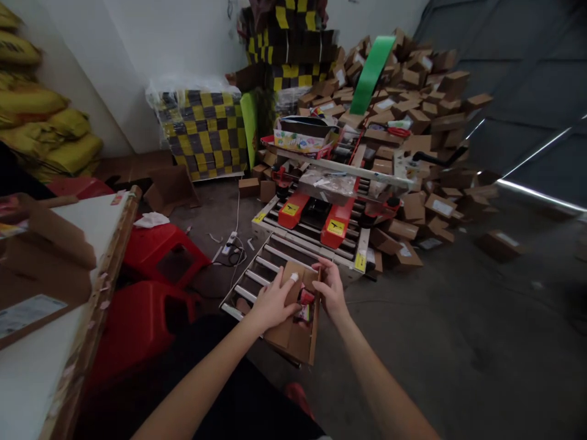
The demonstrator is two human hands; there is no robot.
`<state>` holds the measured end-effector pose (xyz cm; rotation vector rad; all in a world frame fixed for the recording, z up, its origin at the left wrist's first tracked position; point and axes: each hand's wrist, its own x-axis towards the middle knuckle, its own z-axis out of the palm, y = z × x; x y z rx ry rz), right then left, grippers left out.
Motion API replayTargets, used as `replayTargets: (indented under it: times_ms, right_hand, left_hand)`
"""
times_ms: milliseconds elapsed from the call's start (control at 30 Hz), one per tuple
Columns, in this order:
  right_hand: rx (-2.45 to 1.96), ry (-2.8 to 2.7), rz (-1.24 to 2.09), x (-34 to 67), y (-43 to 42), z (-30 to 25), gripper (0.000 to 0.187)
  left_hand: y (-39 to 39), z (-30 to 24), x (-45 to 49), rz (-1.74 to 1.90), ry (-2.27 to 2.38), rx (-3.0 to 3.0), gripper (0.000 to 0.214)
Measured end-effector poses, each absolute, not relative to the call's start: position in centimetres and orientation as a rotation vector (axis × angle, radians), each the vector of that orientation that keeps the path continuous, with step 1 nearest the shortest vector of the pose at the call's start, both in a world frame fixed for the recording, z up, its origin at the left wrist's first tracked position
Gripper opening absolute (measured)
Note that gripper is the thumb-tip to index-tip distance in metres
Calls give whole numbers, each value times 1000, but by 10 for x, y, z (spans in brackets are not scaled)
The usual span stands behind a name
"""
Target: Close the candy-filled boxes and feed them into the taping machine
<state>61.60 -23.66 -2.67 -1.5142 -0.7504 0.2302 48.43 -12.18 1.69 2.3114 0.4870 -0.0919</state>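
A small cardboard box rests on the near end of the roller conveyor. Its left flap is folded inward, and its right flap stands raised. Through the gap between them shows a pink-and-dark packet. My left hand lies on the left flap with its fingers spread, a white wrap on one fingertip. At the right edge, my right hand has its fingers curved round the raised flap, with the thumb on the inner side. The rest of the contents is hidden.
Beyond the rollers stands a carton-taping machine with a green tape strip and a wrapped carton in it. Many cartons are heaped behind. Red stools and a white-topped table are on my left.
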Motion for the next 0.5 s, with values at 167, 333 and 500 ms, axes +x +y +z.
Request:
replayTargets:
  times_ms: [167,333,500]
  right_hand:
    - [-2169,-896,129,603,-216,-9,49]
    - [-2543,-1065,189,603,-202,9,55]
    - [-2439,-1310,142,593,-225,-17,62]
  left_hand:
    - [-111,6,480,-81,340,2038,70]
    - [-120,-21,479,170,418,1816,76]
    - [-137,-37,482,403,503,1687,79]
